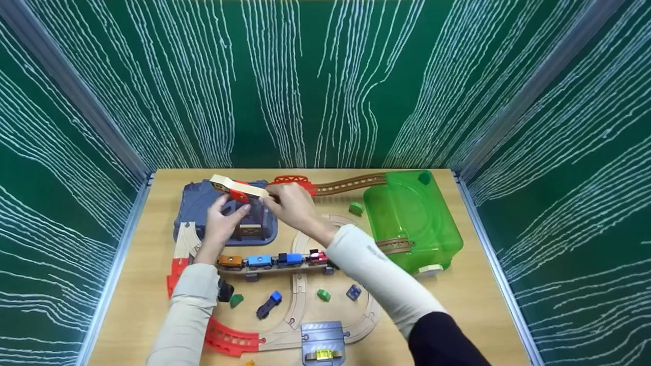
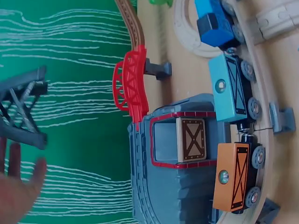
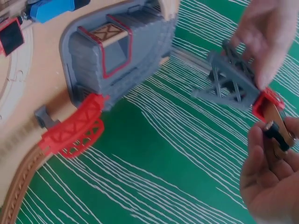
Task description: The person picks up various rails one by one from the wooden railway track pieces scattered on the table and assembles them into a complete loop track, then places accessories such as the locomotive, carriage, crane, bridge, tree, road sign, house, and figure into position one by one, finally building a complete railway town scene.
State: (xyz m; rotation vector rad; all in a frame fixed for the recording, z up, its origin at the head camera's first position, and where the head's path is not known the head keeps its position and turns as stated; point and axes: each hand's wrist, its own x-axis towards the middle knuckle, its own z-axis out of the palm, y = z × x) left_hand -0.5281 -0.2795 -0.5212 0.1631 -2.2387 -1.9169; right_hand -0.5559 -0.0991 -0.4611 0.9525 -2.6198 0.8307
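Observation:
Both hands hold up one toy piece over the grey rock-like tunnel block (image 1: pixel 190 206). The piece has a pale wooden beam (image 1: pixel 231 185), a red bracket (image 1: pixel 239 196) and a grey lattice stand (image 3: pixel 229 84). My left hand (image 1: pixel 221 223) grips it from below, by the stand near the red bracket. At the beam's right end, my right hand (image 1: pixel 292 203) pinches it, beside a black peg (image 3: pixel 276 133) seen in the right wrist view. In the left wrist view, the left hand (image 2: pixel 18 191) is partly cut off, next to the blurred stand.
A toy train, with an orange wagon (image 2: pixel 231 177) and a light blue wagon (image 2: pixel 226 88), stands on raised track below the hands. A red bridge piece (image 3: pixel 77 123) joins the tunnel block to brown track (image 1: pixel 351 184). At right sits a translucent green bin (image 1: pixel 412 213). Green walls surround the table.

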